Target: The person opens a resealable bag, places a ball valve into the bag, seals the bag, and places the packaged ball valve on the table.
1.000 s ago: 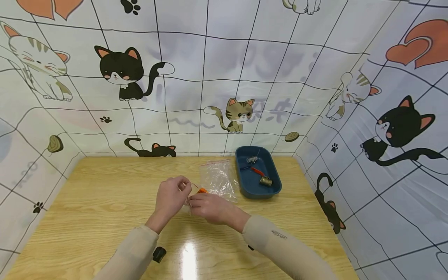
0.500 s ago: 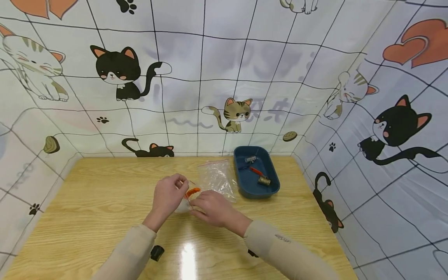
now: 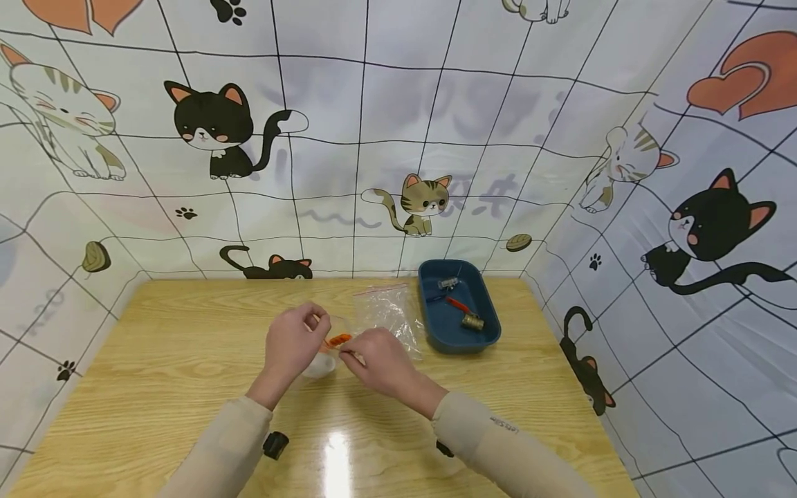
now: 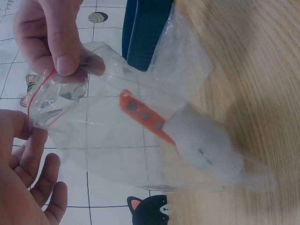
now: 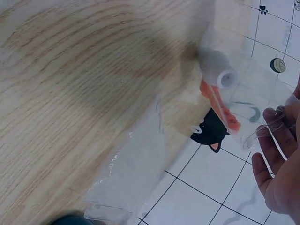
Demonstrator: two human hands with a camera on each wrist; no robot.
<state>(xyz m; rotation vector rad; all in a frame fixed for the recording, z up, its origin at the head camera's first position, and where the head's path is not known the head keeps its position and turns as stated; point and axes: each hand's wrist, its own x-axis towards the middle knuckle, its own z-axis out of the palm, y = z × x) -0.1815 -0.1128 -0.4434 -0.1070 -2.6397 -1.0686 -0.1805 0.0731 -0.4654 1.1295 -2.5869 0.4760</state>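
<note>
Between both hands hangs a clear zip bag [image 4: 112, 140] with a red line along its mouth. Inside it lie a white rounded item [image 4: 204, 143], which looks like a small bottle or jar, and an orange strip [image 4: 145, 117] with grey round spots. My left hand [image 3: 292, 346] pinches one side of the bag's mouth, its other fingers loosely bent. At the opposite side of the mouth, my right hand [image 3: 381, 363] pinches the film between thumb and fingers. The bag's contents hang low, close over the table; whether they touch it I cannot tell.
A second clear zip bag [image 3: 389, 318] lies flat on the wooden table [image 3: 187, 360]. Right of it stands a blue bin [image 3: 461, 342] holding a red-handled item [image 3: 458, 304], a brass-coloured cylinder [image 3: 473, 322] and a small clear piece [image 3: 447, 283]. A cat-print curtain [image 3: 324, 173] encloses the table.
My left hand has moved slightly left and up. The bag has shifted with it, and the orange strip and white item have come into view from behind my hands.
</note>
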